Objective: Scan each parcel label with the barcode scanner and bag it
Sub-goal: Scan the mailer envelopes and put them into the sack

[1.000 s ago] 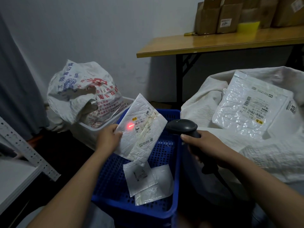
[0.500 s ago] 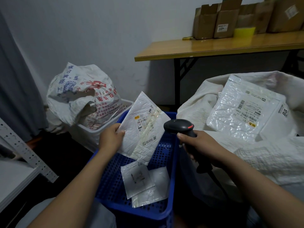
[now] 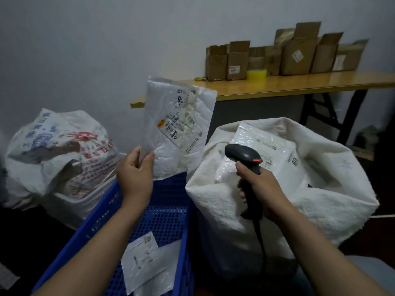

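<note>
Blue crate (image 3: 136,212): we see two flat parcels (image 3: 147,259) left in it, unbagged.
Left hand (image 3: 134,178): our fingers pinch a white parcel (image 3: 177,124) upright, label facing us.
Right hand (image 3: 258,189): our fingers wrap the scanner (image 3: 242,155).
White sack (image 3: 320,199): far right, holds one parcel bagged.

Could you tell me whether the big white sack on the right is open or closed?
Open: the white sack has a wide, gaping mouth, with a parcel lying inside it.
</note>
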